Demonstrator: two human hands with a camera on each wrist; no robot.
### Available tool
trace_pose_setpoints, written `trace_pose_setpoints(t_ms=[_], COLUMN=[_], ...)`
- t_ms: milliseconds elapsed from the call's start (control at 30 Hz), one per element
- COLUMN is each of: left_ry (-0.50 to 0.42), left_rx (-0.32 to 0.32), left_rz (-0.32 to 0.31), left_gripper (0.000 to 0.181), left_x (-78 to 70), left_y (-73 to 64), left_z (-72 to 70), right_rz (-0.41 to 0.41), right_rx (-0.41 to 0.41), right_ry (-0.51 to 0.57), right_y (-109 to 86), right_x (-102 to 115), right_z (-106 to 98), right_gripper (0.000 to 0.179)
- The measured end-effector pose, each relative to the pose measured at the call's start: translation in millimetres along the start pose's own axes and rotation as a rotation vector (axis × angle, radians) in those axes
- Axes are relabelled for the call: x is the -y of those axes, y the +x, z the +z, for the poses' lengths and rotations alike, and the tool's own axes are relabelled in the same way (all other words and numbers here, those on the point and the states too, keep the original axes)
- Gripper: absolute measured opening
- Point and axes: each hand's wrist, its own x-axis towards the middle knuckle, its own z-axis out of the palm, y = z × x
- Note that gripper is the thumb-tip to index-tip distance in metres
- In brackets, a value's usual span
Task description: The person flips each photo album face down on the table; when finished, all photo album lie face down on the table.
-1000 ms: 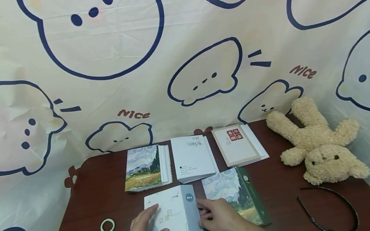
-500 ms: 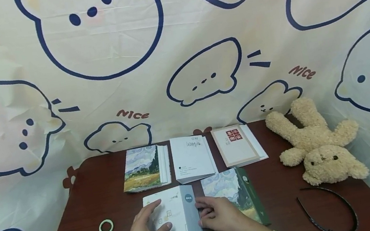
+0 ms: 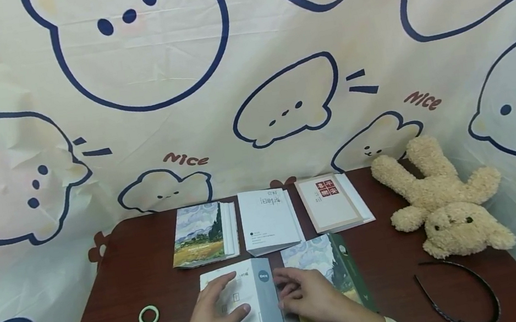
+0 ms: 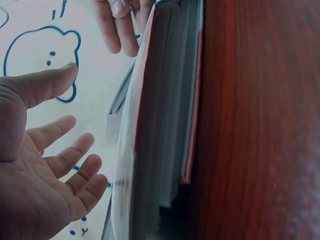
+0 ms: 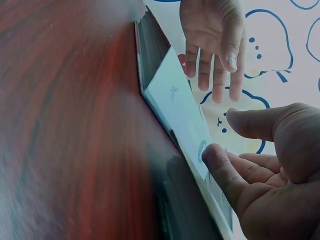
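A white photo album with a blue-grey spine lies near the front of the table. Over its cover hovers my left hand, fingers spread and holding nothing. The left wrist view shows a gap between that hand and the album's cover. Just right of the spine is my right hand, its fingers loosely bent with nothing in them. Under and behind that hand, a green-spined album with a painted landscape cover is partly hidden. In the right wrist view, the right hand is close to the spine.
Along the back are a landscape-covered album, a white album and a cream album with red characters. A pale green ring lies left. On the right are a plush bear and a black headband.
My left hand has lifted off the album's cover and shifted slightly right. My right hand has drawn a little away from the spine. The albums stay in place.
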Motion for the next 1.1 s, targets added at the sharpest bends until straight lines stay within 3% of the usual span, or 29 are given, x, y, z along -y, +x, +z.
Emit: trace_pose_setpoints(t_ms=[167,433,867,1100], left_ry=[0.001,-0.018,-0.114,-0.118], left_rx=[0.014,0.041,0.163,0.201], left_rz=[0.021,0.101,0.18,0.195], left_gripper=[0.063,0.063,0.059,0.059], left_x=[-8.7,-23.0,-37.1,-49.6], left_y=[5.0,9.9,25.3,31.1], left_z=[7.3,15.9,34.3,49.1], right_rz=[-0.033,-0.018,0.011,0.002], right_rx=[-0.021,-0.038,-0.074,-0.119], right_ry=[-0.044,-0.085,-0.156,-0.174], right_y=[-1.5,-4.1,-14.4,-20.3], right_x=[2.9,3.4,2.0,1.4], right_z=[-11.3,-32.1,-64.1,-78.5], right_gripper=[0.063,0.066,0.065,0.062])
